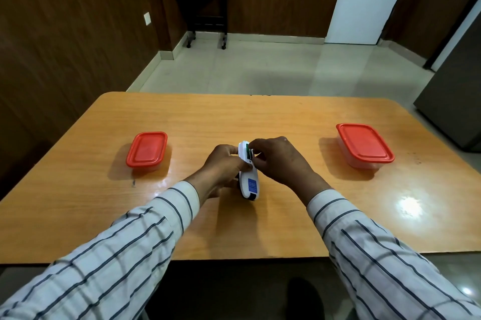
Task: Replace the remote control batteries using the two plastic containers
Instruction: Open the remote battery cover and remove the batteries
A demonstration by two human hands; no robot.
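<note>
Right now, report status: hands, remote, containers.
Left hand grips white plastic remote control, battery bay open. Right hand fingers at a battery in the bay. Both red-lidded clear plastic containers shut, lying clear of the hands.

You won't find anything readable here. The blue sticker (252, 186) on the back of your white remote control (248, 176) carries lines of pale print, but they're too small and blurred to make out.
</note>
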